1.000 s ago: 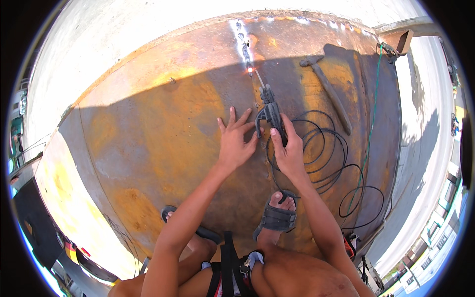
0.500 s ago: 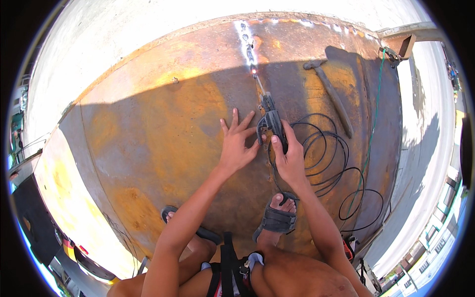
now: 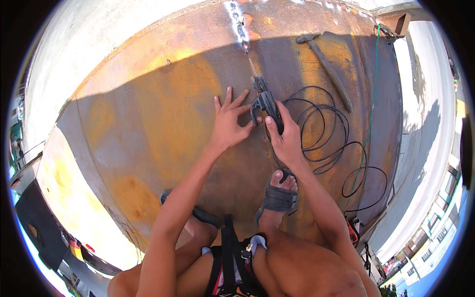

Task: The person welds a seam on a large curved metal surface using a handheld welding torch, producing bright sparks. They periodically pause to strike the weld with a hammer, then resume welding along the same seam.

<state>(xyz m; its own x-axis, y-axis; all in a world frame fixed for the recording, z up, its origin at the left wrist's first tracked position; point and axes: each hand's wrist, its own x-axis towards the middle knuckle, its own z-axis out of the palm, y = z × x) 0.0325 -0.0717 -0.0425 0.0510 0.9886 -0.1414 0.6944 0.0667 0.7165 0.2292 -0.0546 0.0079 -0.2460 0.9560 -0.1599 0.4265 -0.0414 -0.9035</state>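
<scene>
My right hand (image 3: pixel 287 138) is closed around the black handle of a welding electrode holder (image 3: pixel 267 105). A thin electrode (image 3: pixel 251 64) sticks out of its jaws, pointing away from me. Its far tip meets the lower end of a seam of weld spots (image 3: pixel 236 22), where a small red glow shows. Left of the holder, my left hand (image 3: pixel 229 123) has its fingers spread over the rusty steel plate (image 3: pixel 163 128). The left thumb reaches to the holder's lever; whether it touches is hard to tell.
A hammer (image 3: pixel 324 69) lies right of the seam. Black cable (image 3: pixel 321 128) loops on the plate beside my right forearm. A green line (image 3: pixel 372 106) runs near the right edge, up to a clamp (image 3: pixel 388 33). My sandalled foot (image 3: pixel 279 198) stands on the plate below the holder.
The whole scene sits higher in the picture, as the view has shifted. Both hands and the holder keep about the same place over the plate, with the electrode tip still at the seam.
</scene>
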